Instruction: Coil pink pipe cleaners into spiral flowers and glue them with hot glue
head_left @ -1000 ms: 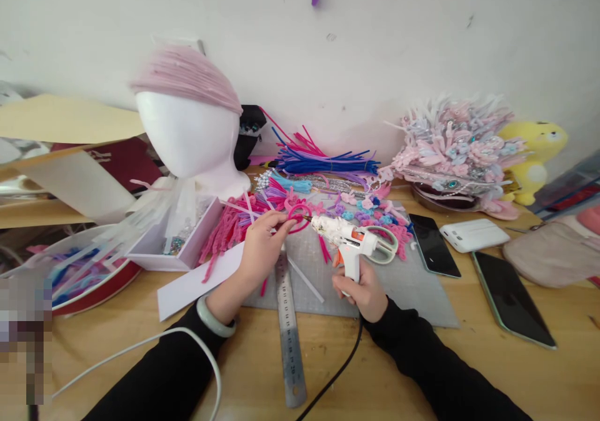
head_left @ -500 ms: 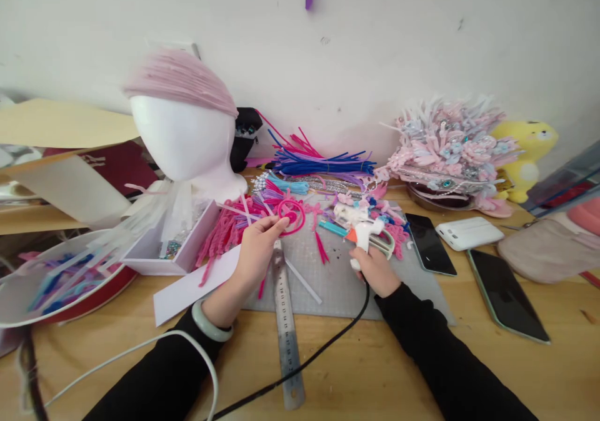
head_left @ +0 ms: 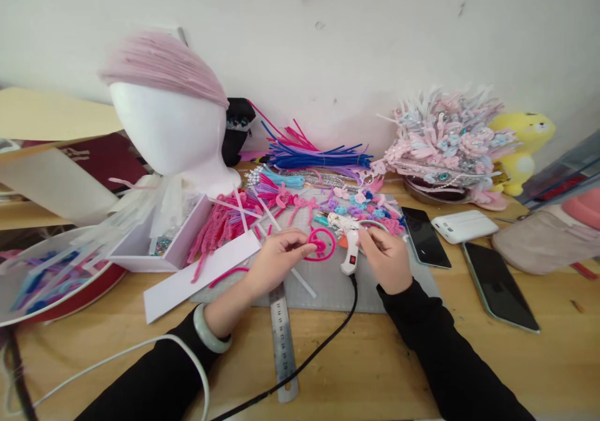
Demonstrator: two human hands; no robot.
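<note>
My left hand is closed in a pinch on a bright pink pipe cleaner bent into a loop with a small coil inside. Just right of the loop is a white hot glue gun with a red switch and an orange trigger. My right hand has its fingers closed at the gun's handle; the fingertips are partly hidden. A black cord runs down from the handle. Beneath my left wrist lies a steel ruler, its upper end covered. Both hands are above a grey cutting mat.
A white mannequin head with a pink cap stands at back left, beside a white box. Pipe cleaner bundles lie at the back. Right are a decorated pink headpiece, phones and a white power bank.
My left hand has moved right and nearer with the pink loop, closer to the glue gun. The gun's handle has shifted left and turned, showing its red switch. The view has shifted slightly.
</note>
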